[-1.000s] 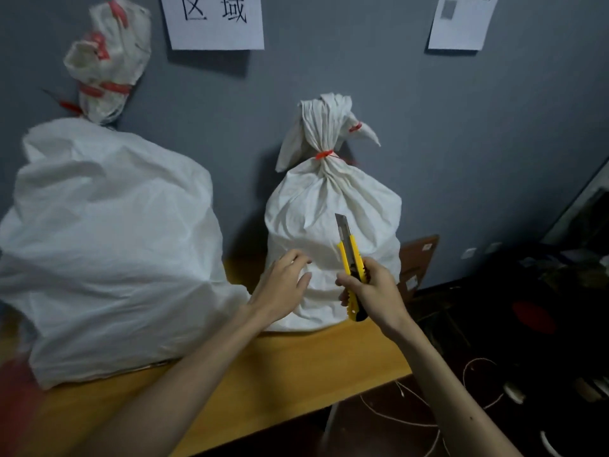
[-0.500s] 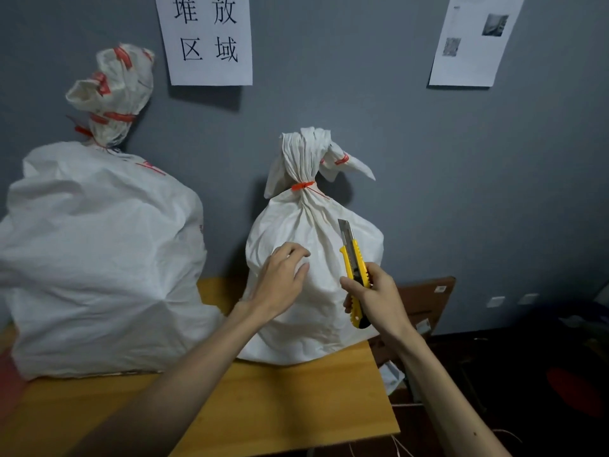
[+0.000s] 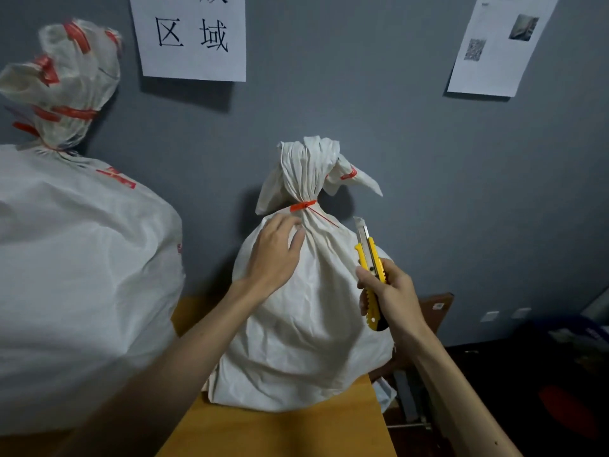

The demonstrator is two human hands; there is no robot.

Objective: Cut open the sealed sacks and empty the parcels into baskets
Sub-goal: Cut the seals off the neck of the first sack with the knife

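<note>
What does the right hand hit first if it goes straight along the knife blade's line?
Probably the flap atop the small sack, right of the red tie: the right hand's knife points up, slightly left. Depth unclear; it might miss.

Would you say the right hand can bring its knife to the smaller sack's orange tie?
Probably yes: nothing lies between the knife and the orange tie; the left hand rests on the sack just below.

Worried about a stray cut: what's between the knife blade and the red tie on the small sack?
Head view: between knife blade and red tie, only gathered cloth of the small sack and the tie's thin tail.
</note>
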